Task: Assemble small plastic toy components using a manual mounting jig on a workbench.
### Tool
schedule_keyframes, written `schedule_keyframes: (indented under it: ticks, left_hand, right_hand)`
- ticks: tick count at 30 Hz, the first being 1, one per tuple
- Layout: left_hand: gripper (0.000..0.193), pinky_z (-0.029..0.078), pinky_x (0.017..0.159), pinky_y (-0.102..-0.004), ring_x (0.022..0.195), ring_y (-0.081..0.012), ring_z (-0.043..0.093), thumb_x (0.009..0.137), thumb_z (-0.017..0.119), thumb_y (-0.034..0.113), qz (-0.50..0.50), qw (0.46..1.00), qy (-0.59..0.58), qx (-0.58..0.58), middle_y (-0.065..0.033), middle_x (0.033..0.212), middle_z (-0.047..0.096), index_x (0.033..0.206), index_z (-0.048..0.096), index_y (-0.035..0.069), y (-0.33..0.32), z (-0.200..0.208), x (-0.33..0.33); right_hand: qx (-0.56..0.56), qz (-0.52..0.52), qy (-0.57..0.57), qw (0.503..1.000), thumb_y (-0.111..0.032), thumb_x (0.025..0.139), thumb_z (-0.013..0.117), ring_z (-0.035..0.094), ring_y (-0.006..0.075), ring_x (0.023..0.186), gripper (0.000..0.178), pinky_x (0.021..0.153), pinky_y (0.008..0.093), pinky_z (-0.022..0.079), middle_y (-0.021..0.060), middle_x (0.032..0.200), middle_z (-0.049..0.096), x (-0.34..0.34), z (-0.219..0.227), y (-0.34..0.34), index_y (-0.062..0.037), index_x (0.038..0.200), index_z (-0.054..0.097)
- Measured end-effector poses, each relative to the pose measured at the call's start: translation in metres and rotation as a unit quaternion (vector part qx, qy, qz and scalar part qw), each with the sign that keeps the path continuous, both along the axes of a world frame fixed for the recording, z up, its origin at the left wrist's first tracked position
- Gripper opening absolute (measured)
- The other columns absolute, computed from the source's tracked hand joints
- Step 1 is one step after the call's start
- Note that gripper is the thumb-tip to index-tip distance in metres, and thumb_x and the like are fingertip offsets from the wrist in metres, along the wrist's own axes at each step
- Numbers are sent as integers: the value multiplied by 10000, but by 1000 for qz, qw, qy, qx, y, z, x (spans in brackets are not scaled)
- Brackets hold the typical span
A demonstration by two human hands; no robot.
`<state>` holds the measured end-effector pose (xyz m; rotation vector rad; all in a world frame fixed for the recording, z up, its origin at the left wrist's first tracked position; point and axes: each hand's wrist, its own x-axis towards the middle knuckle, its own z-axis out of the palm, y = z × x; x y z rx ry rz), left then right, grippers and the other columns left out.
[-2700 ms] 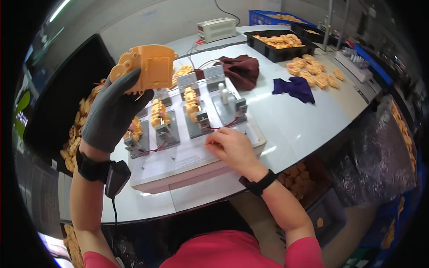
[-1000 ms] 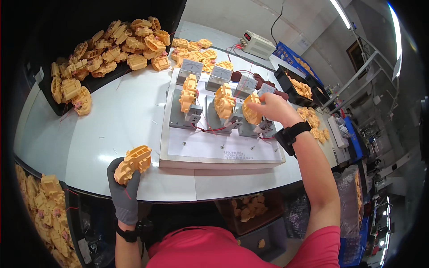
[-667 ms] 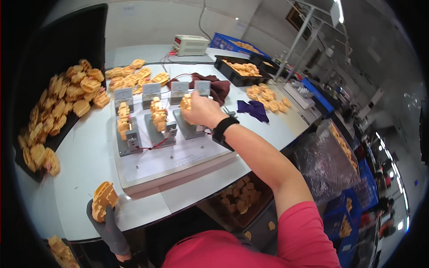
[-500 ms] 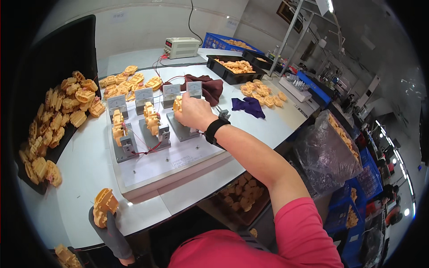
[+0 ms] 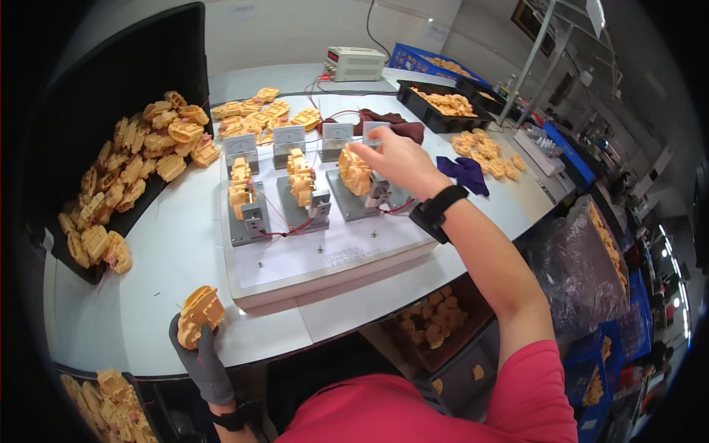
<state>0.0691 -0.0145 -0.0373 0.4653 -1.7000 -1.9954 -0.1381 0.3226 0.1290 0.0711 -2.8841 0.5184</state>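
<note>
My left hand, in a grey glove, grips a yellow-orange moulded plastic part over the table's near left edge. My right hand is bare and reaches over the right side of a white test board. Its thumb and forefinger are apart, the thumb at the top edge of the plastic part on the third stand; whether they touch is unclear. Similar parts sit upright on the first stand and second stand. Small panel meters stand behind them. My right hand partly hides a fourth stand.
A black bin heaped with plastic parts lies on the left. Behind the board are loose parts, a dark red cloth and a power supply. On the right lie a purple cloth and a black tray of parts.
My right hand has moved off the part on the third stand toward the fourth, uncovering that part. My left hand still holds its part. The whole view has shifted.
</note>
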Motion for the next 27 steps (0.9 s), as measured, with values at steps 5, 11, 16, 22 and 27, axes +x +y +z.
schedule_keyframes:
  ticks: [5, 11, 16, 22, 27]
  left_hand:
    - [493, 506, 921, -317, 1133, -194, 539, 917, 633, 103, 2, 1000, 3, -5, -94, 1264, 501, 1349, 407, 29, -5, -2, 3]
    - [491, 507, 918, -315, 1129, -190, 538, 908, 642, 84, -3, 1000, 5, 1, -92, 1257, 499, 1339, 416, 27, -6, -3, 3]
    - [488, 507, 923, -321, 1133, -194, 536, 912, 638, 90, -3, 1000, 2, 3, -93, 1262, 496, 1340, 413, 28, -3, -4, 1]
    - [488, 506, 932, -327, 1147, -199, 530, 913, 637, 94, 1, 1000, 11, 9, -94, 1267, 491, 1341, 412, 32, -4, -4, 2]
    - [520, 495, 935, -339, 1152, -209, 530, 929, 620, 168, -4, 1000, 12, -14, -103, 1284, 489, 1373, 391, 23, -4, -6, 2]
  right_hand:
    - [-42, 8, -16, 999, -544, 914, 549, 676, 277, 960, 539, 808, 379, 514, 138, 995, 708, 2, 0, 5, -62, 1138, 635]
    - [-60, 35, -54, 996, -511, 916, 587, 674, 236, 913, 567, 781, 343, 508, 151, 981, 697, -3, -8, -4, 2, 1156, 605]
    - [49, 26, -103, 993, -505, 907, 552, 674, 329, 981, 598, 825, 395, 519, 222, 1057, 684, -20, -21, -12, 37, 1156, 591]
    - [48, 47, -225, 972, -467, 876, 581, 702, 320, 868, 607, 790, 372, 536, 221, 914, 702, -29, -13, -19, 116, 1045, 613]
    - [54, 36, -148, 987, -558, 799, 640, 689, 323, 958, 808, 811, 370, 535, 238, 1038, 686, -29, -15, -11, 155, 1165, 541]
